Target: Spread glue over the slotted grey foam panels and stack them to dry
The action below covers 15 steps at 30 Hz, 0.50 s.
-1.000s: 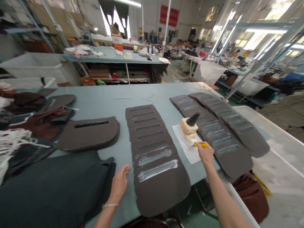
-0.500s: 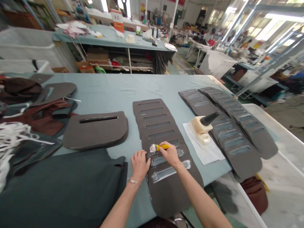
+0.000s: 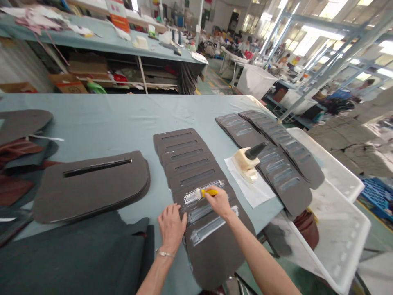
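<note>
My right hand (image 3: 218,200) is closed around the yellow handle of a small brush (image 3: 207,192). Its whitish bristles touch a slot in a row of overlapping dark grey panels (image 3: 211,258). Wet white glue-like streaks surround that slot and the two nearer ones; the farther slots look unsmeared. My left hand (image 3: 172,225) lies on the left edge of the panels, fingers extended and thumb apart, holding nothing. To the right, a cream container (image 3: 244,162) with a black conical part stands on a white sheet (image 3: 260,196).
More streaked panels (image 3: 294,196) overlap in rows on the right. On the left lie a stack of slotted panels (image 3: 92,192) and dark green sheet material (image 3: 73,258). White plastic bins (image 3: 337,250) stand beyond the table's right edge. Another table (image 3: 101,37) stands behind.
The brush has moved along the slot, and white streaks now show around it where it was mostly bare. My left hand stays at the panel edge. The view has swung to the right.
</note>
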{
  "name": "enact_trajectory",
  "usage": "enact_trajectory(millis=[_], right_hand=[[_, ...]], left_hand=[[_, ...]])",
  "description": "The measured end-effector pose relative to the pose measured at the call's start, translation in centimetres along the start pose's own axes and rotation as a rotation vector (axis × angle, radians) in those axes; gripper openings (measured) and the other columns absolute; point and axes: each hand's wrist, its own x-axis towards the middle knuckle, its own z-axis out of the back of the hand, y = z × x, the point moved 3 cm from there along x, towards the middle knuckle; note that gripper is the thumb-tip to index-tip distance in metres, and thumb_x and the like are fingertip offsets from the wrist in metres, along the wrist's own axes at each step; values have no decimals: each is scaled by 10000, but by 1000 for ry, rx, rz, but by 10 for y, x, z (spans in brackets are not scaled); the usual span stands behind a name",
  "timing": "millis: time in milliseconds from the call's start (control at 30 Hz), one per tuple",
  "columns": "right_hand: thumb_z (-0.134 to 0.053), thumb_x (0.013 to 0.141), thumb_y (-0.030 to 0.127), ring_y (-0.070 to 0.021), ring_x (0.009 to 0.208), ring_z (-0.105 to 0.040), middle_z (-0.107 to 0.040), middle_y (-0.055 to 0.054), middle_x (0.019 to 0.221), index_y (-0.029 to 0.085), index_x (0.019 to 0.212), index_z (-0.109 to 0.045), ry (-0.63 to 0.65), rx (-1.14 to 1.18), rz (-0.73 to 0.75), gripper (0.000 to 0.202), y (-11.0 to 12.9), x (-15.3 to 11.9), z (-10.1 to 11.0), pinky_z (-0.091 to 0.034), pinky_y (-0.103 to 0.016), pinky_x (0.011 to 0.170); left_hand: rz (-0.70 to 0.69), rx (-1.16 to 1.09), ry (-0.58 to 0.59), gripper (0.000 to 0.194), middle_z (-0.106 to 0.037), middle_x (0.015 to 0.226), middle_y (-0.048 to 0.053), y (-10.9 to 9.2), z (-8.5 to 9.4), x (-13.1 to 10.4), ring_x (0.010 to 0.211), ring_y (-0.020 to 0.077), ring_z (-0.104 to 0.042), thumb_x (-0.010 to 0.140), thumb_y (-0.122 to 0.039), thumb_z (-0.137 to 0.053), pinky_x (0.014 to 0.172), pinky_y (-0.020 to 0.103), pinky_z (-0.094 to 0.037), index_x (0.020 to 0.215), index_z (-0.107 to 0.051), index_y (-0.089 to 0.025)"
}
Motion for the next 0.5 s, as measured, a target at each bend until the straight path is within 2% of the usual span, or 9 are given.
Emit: enact_trajectory(millis=[67, 133, 200, 267, 400, 467, 500], right_hand=[[-518, 774, 352, -154, 627, -568, -659, -8, 714, 220, 797, -666, -132, -78, -131, 200, -27, 9, 28, -417, -253, 614], [-510, 768, 364, -152, 575, -530, -630, -9, 651, 207, 777, -660, -219, -128, -194, 218, -45, 19, 52, -393, -257, 581], [-505, 775, 370, -145, 561, -511, -619, -7, 638, 200, 777, -655, -231, -118, -176, 226, -41, 26, 55, -380, -255, 575], [-507, 785, 364, -138, 583, -526, -633, -5, 673, 197, 788, -650, -200, -41, -114, 220, -15, 27, 33, -389, -245, 592], [-506, 801, 322, -131, 647, -573, -664, -4, 756, 204, 810, -649, -26, 145, 42, 186, 49, 19, -41, -422, -226, 640], [-516, 793, 320, -126, 652, -580, -669, 10, 761, 217, 800, -654, 27, 134, 56, 172, 54, 22, -57, -427, -218, 646], [-520, 785, 325, -127, 647, -580, -668, 14, 752, 221, 792, -655, 24, 109, 40, 171, 46, 26, -54, -428, -219, 641]], left_hand=[[-2, -12, -1, 256, -578, 1131, 117, 1, 0, 0, 1105, 292, -452, 841, -275, -480, 870, 434, -351, 1065, -559, -180], [2, -19, -2, 238, -585, 1113, 114, 3, 2, 2, 1094, 295, -458, 841, -284, -485, 858, 436, -356, 1044, -565, -188], [14, -23, -11, 219, -596, 1083, 106, 4, 4, 7, 1070, 289, -473, 848, -297, -483, 850, 433, -362, 1020, -573, -195], [5, -33, -31, 240, -594, 1106, 100, 6, 5, 13, 1088, 277, -472, 863, -292, -464, 870, 426, -362, 1058, -567, -197], [-80, -40, -35, 313, -563, 1219, 108, 5, 4, 21, 1148, 259, -458, 872, -249, -443, 931, 417, -344, 1163, -543, -189], [-98, -35, -16, 315, -568, 1220, 114, 6, 1, 22, 1128, 258, -475, 870, -248, -447, 928, 421, -347, 1160, -551, -183], [-99, -33, -10, 320, -570, 1220, 118, 6, 0, 21, 1123, 260, -479, 869, -249, -447, 926, 425, -348, 1163, -552, -182]])
